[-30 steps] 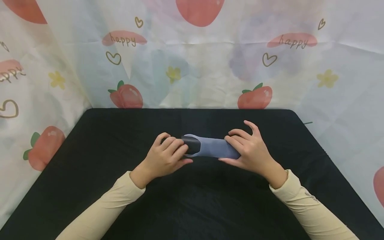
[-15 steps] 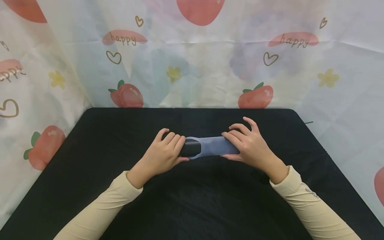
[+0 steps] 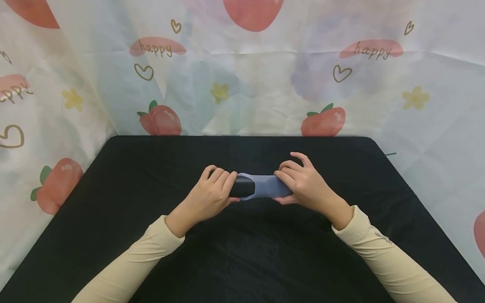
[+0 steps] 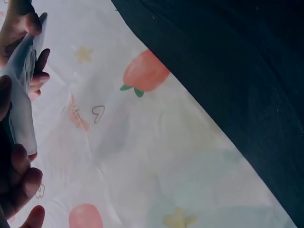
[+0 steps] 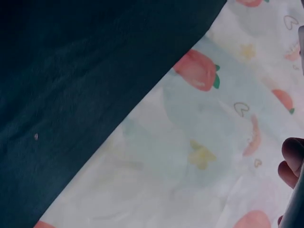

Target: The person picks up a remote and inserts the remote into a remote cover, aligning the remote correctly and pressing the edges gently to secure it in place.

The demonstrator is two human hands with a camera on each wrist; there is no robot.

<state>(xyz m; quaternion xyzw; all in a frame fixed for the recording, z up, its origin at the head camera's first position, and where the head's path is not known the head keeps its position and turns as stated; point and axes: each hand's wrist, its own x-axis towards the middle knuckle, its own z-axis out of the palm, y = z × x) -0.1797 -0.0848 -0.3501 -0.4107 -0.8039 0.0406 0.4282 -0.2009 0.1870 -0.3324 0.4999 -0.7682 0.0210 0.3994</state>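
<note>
Held level above the black table is a long blue-grey sleeve-like piece [image 3: 267, 186] with a smooth black block [image 3: 243, 187] set in its left end. Its exact kind is unclear. My left hand [image 3: 209, 191] grips the black end, fingers over the top edge and thumb beneath. At the other end, my right hand [image 3: 307, 185] pinches the blue-grey part between fingers and thumb, with one finger raised. In the left wrist view, the pale side of the piece [image 4: 23, 118] shows between the hands. Only fingertips [image 5: 290, 159] appear at the edge of the right wrist view.
A black cloth-covered table [image 3: 246, 252] lies below the hands. Behind it and at the sides hangs a pale curtain [image 3: 250, 97] printed with fruit, hearts and flowers.
My right hand has shifted left along the blue-grey piece, covering more of its end. My left hand has closed in on the black end, and the piece has levelled slightly.
</note>
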